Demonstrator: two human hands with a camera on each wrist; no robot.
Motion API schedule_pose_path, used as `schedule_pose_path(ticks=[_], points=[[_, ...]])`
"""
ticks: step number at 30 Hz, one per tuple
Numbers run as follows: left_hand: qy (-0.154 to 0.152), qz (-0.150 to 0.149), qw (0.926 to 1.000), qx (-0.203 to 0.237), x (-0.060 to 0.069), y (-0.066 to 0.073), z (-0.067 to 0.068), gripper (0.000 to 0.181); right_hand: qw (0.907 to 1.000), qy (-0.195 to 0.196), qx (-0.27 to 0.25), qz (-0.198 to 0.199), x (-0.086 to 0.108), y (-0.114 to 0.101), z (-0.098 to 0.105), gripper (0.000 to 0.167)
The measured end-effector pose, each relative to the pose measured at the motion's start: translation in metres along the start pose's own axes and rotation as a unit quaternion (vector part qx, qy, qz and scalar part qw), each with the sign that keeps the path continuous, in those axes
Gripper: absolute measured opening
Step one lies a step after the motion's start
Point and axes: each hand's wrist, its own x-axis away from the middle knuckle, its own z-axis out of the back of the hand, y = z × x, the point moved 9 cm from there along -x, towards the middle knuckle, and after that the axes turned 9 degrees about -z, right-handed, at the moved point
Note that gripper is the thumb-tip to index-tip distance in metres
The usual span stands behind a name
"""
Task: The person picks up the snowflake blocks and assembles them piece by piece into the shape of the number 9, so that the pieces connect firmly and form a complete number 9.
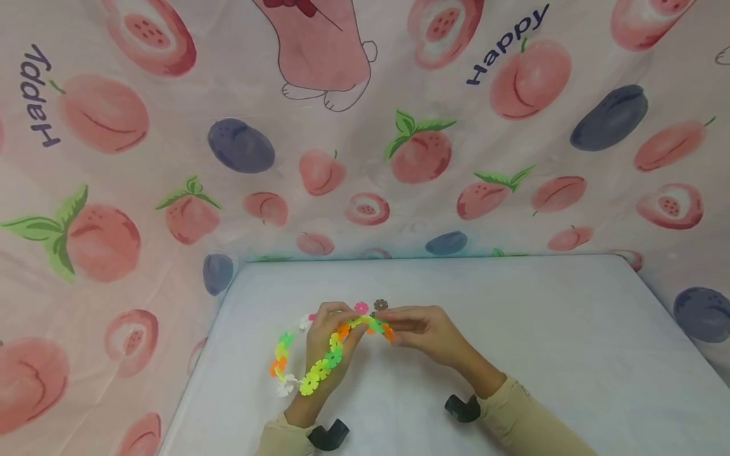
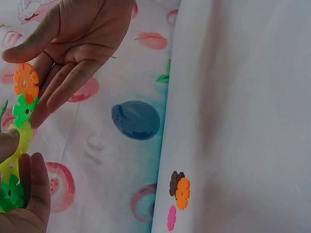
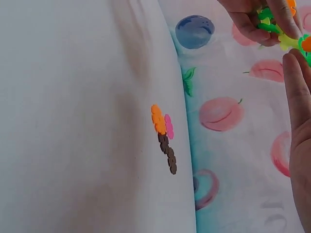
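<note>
A chain of interlocking flower-shaped plastic discs (image 1: 322, 369), in yellow, green, orange and white, loops around my left wrist. My left hand (image 1: 333, 335) grips the chain near its front end, thumb on one side and fingers on the other. At that end, my right hand (image 1: 428, 326) pinches the last orange disc (image 2: 25, 81) between thumb and fingers. A green disc (image 2: 24, 111) joins it, followed by yellow ones toward the left thumb. In the right wrist view, the hands hide part of the chain.
Loose discs lie on the white table (image 1: 542, 329) beyond the hands: pink (image 1: 361, 307), orange (image 3: 158, 119) and brown (image 1: 381, 304). Fruit-printed cloth (image 1: 342, 139) hangs behind the table. Black curved pieces (image 1: 462, 408) sit at both wrists.
</note>
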Motion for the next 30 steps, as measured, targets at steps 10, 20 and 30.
schedule_pose_path(ticks=[10,20,30], points=[[0.015,-0.015,0.9984,-0.053,-0.003,-0.002,0.01,0.019,0.9957,0.05,0.019,-0.076,-0.012,0.031,0.019,0.032],[0.015,-0.032,0.9984,-0.045,-0.005,0.005,0.01,0.02,0.9773,0.083,0.1,-0.167,-0.032,0.066,0.021,0.042],[0.009,-0.004,0.9994,-0.035,-0.002,0.001,0.009,0.027,0.944,0.113,0.256,-0.175,-0.052,0.093,0.013,0.022]])
